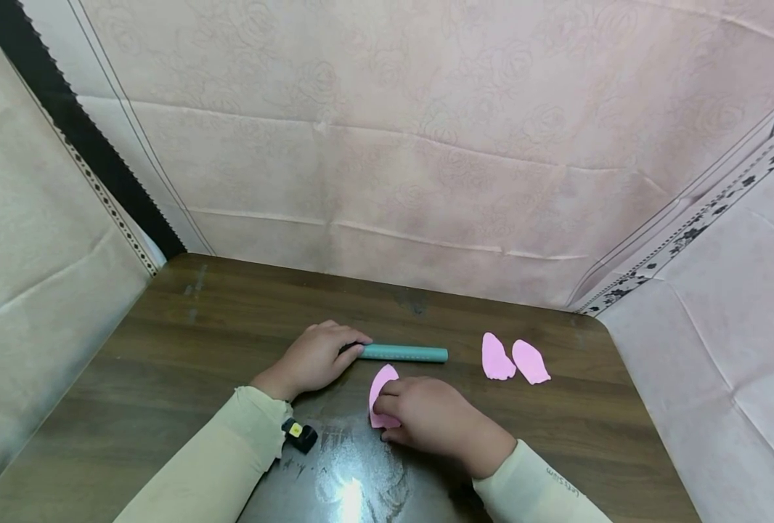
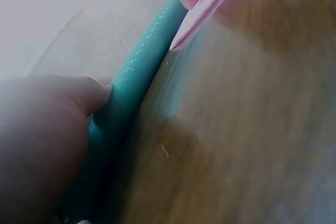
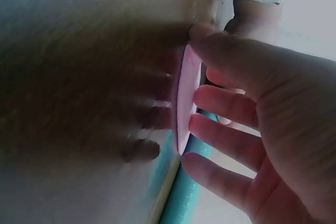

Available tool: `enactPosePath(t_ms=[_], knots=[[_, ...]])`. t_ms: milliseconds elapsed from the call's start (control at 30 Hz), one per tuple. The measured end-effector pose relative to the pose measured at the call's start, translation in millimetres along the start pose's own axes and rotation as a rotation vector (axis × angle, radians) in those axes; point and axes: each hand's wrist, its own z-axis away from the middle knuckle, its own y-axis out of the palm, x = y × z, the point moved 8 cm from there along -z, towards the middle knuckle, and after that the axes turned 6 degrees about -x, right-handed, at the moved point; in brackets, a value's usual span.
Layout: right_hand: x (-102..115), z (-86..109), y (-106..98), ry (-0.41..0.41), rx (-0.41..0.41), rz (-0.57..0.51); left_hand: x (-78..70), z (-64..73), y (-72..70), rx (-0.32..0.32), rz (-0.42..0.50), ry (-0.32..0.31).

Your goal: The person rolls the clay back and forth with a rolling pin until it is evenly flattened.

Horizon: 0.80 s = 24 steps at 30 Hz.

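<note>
My left hand [image 1: 322, 354] grips the left end of a teal roller [image 1: 403, 354] with fine scale marks along its side. In the left wrist view the thumb [image 2: 86, 92] lies along the roller. Just in front of it, a flat pink petal-shaped piece [image 1: 380, 385] lies on the table. My right hand [image 1: 426, 412] rests over its right part, which is hidden from the head view. In the right wrist view several spread, slightly bent fingers [image 3: 226, 135] touch the pink piece [image 3: 187, 98], with the thumb at its near end.
Two more pink petal-shaped pieces, a left one [image 1: 497, 357] and a right one [image 1: 531, 362], lie to the right on the brown wooden table [image 1: 596, 428]. Pale cloth [image 1: 387, 167] hangs behind and at both sides. A small black device [image 1: 305, 438] sits at the left wrist.
</note>
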Motion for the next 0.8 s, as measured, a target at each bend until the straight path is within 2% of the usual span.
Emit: enactPosePath(t_ms=[267,500,600,700,800], knots=[[1,0.1,-1,-0.004,-0.042,-0.023,1.0,-0.7,0.3,-0.003,-0.002,0.005],[-6,2.4,4,0.029,0.050,-0.118,0.2,-0.4,0.0,-0.003,-0.004,0.006],[-10,2.6,5,0.037,0.046,-0.168,0.0,-0.7,-0.5,-0.007,-0.006,0.009],[-8,2.2,4,0.016,0.024,-0.154,0.9,-0.5,0.3,-0.006,-0.008,0.007],[-4,2.1,2,-0.013,0.012,-0.095,1.9,-0.1,1.3,-0.003,-0.006,-0.002]])
